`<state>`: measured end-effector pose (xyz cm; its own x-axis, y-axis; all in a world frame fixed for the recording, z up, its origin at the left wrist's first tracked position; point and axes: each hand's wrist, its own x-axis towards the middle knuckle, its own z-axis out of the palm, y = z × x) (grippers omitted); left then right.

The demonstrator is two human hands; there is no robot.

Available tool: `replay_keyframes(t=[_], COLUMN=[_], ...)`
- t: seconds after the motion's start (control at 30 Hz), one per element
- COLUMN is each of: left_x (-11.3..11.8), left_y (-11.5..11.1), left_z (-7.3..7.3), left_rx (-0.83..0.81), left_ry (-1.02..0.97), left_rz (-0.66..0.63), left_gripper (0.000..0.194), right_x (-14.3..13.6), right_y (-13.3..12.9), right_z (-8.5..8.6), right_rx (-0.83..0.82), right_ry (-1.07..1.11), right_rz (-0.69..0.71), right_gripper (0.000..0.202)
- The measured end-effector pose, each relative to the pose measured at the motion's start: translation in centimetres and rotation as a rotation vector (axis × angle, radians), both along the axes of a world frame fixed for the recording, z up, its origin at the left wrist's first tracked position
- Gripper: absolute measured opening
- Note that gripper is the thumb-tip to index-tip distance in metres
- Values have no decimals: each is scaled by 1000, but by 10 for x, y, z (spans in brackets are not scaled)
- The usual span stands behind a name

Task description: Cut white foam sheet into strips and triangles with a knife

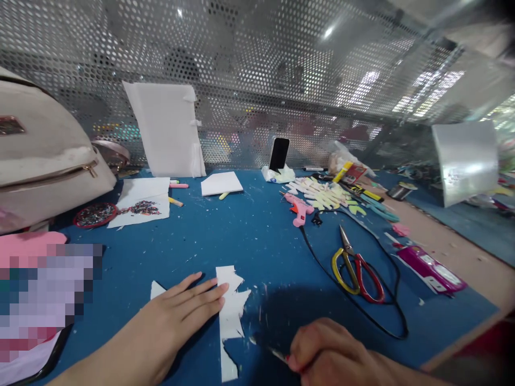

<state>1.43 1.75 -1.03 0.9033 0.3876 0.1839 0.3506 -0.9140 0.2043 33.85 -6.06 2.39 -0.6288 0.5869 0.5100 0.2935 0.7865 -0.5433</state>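
My left hand [177,313] lies flat with its fingers stretched out, the fingertips pressing on a white paper strip [230,311]. The strip has a jagged right edge and lies on the blue work mat [241,230]. Beside the left wrist, a white paper corner [157,290] sticks out from under the hand. To the right of the strip, my right hand [328,354] is closed round a slim tool with a pointed metal tip [277,354]. A trace of red shows at the fingers; most of the tool is hidden, so its kind is unclear.
Scissors [356,268] with yellow and red handles lie within the cord of a pink glue gun [301,210]. Behind are pale paper strips [322,192] and a propped phone [279,154]. A purple packet [430,271] lies right, a pale backpack [48,155] left. Perforated metal panels [241,64] stand behind.
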Motion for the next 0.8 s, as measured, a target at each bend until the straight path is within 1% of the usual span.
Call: replay_keyframes(t=[0.03,0.07,0.13,0.23,0.27,0.3,0.33,0.37,0.4,0.5,0.63,0.7,0.73,0.8], left_x=[1,2,5,13,17,20,24,27,30,33,26,20,17,15], left_y=[-2,-4,-9,-16,-18,-19,-19,-20,-20,-20,-15,-12,-10,-9], left_z=[1,2,4,2,0,-2,-3,-5,-5,1,14,15,13,5], left_rx=[-26,-51,-92,-116,-109,-97,-83,-70,-63,-110,-219,-188,-149,-32], left_ry=[-28,-59,-91,-87,-93,-102,-118,-137,-152,-174,-157,-164,-174,-222], left_rz=[2,9,58,240,293,321,326,310,286,242,238,231,217,170], left_gripper=[87,82,68,42,46,64,81,92,92,76,70,60,54,40], right_x=[-1,-2,-3,-5,-6,-6,-8,-9,-11,-18,-22,-22,-22,-22], right_y=[4,9,20,37,42,47,52,56,59,66,66,63,62,62], right_z=[4,8,13,19,21,22,22,22,21,14,1,-4,-5,-7], right_rx=[0,5,21,38,49,64,78,90,94,98,116,109,98,69], right_ry=[49,95,155,172,163,145,119,93,66,48,172,198,196,194], right_rz=[-39,-79,-126,-107,-94,-83,-71,-60,-50,-27,-27,-37,-42,-46], right_gripper=[7,7,14,20,21,21,21,21,21,18,13,11,9,4])
